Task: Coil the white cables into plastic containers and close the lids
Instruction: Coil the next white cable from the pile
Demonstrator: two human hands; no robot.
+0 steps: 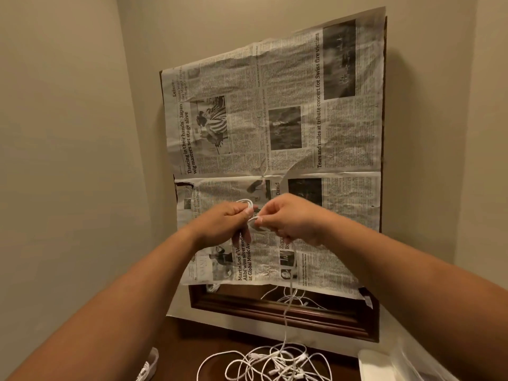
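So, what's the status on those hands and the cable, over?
Left hand grips small white cable loops; right hand pinches them. Tail hangs into tangled pile on table, may snag. Plastic container sits lower right.

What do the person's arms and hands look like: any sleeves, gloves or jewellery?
Nothing is worn that the picture shows. The left hand and the right hand have no gloves, and both arms are bare right to the picture's edge, with no sleeves in view. No watch, bracelet or ring is visible on the wrists or fingers, and no markings.
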